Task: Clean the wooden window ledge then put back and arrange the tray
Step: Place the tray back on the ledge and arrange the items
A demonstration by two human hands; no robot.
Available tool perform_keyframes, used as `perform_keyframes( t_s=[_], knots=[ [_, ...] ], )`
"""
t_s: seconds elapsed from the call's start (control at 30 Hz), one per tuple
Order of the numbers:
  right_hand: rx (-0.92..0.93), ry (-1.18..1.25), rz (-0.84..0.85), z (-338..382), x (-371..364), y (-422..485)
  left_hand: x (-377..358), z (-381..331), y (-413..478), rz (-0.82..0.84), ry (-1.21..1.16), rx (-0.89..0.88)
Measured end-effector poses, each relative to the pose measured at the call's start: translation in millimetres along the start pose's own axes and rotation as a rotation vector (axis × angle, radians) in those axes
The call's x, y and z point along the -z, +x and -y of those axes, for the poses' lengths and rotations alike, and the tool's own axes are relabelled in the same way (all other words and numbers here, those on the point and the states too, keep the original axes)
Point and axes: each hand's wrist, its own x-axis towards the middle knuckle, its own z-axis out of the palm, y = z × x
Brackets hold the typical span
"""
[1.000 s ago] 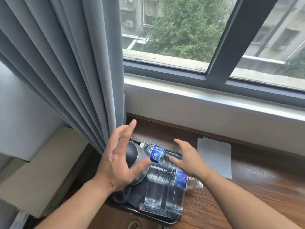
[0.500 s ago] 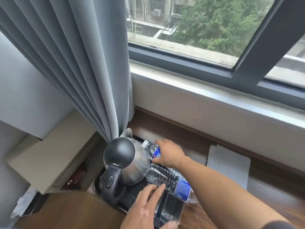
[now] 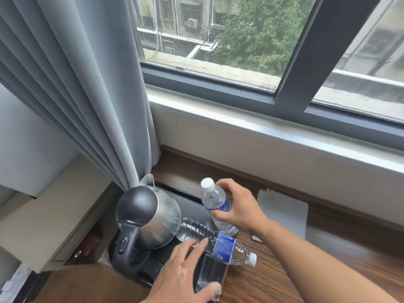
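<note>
A black tray (image 3: 188, 202) sits at the left end of the wooden window ledge (image 3: 341, 243). On it stands a steel kettle (image 3: 150, 217) with a black lid and handle. My right hand (image 3: 238, 208) grips a clear water bottle (image 3: 215, 201) with a white cap and blue label, nearly upright over the tray's right side. A second bottle (image 3: 218, 241) lies on its side, cap pointing right. My left hand (image 3: 181, 274) wraps a clear glass (image 3: 211, 276) at the tray's near edge, fingers also touching the lying bottle.
A white cloth (image 3: 286, 211) lies flat on the ledge just right of the tray. A grey curtain (image 3: 87, 84) hangs down to the kettle's spout. The window frame (image 3: 240, 99) and pale sill run along the back. A beige box (image 3: 50, 219) sits lower left.
My right hand has lifted the far bottle from lying flat to nearly upright. My left hand has moved forward onto the glass. The camera has shifted closer and left.
</note>
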Motion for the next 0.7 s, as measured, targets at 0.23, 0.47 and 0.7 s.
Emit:
perform_keyframes(
  t_s=[0.23,0.47,0.7],
  knots=[
    [0.019,0.104,-0.039,-14,6,-45,-11,6,43,0.019,0.293,-0.073],
    [0.032,0.027,0.15,-14,28,-47,-13,5,74,0.091,0.5,-0.134],
    [-0.036,0.117,0.21,-13,33,-51,-18,12,93,0.099,0.537,-0.129]
  ],
)
